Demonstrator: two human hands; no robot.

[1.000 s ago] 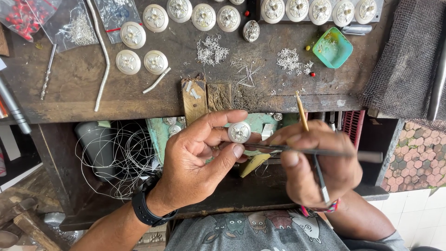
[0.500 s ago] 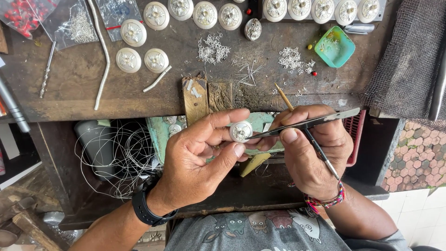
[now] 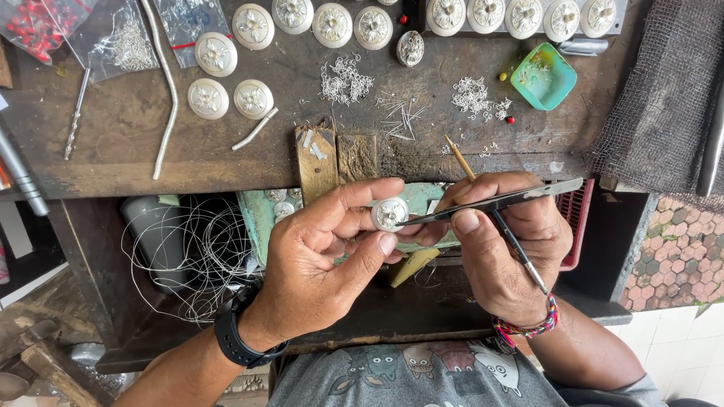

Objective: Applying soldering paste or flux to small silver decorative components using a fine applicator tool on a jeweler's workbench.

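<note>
My left hand (image 3: 324, 264) pinches a small round silver disc (image 3: 390, 213) between thumb and forefinger, holding it in the air just in front of the bench (image 3: 136, 128); my right hand (image 3: 504, 249) is closed around dark tweezers (image 3: 490, 203), whose tip touches the disc's edge; the same hand also grips a thin brush (image 3: 513, 241), its wooden end poking up past my fingers and its metal ferrule pointing down toward my beaded bracelet (image 3: 528, 328); a black watch (image 3: 237, 339) sits on my left wrist.

At the far left corner of the bench lies a clear plastic bag of red beads (image 3: 34, 26); just beside it, a clear bag of small silver findings (image 3: 124, 41); next to that, another clear bag with a red stripe (image 3: 188, 22); I cannot tell what it holds. More finished discs (image 3: 332, 22) run along the back edge, with three lying apart near the bags; loose silver bits (image 3: 345, 79) sit in small heaps at the middle; a square teal dish (image 3: 543, 75) stands to the right, near a dark mesh cloth (image 3: 664, 98). Below the bench, to my left, coils of fine wire (image 3: 196, 249) hang tangled.
</note>
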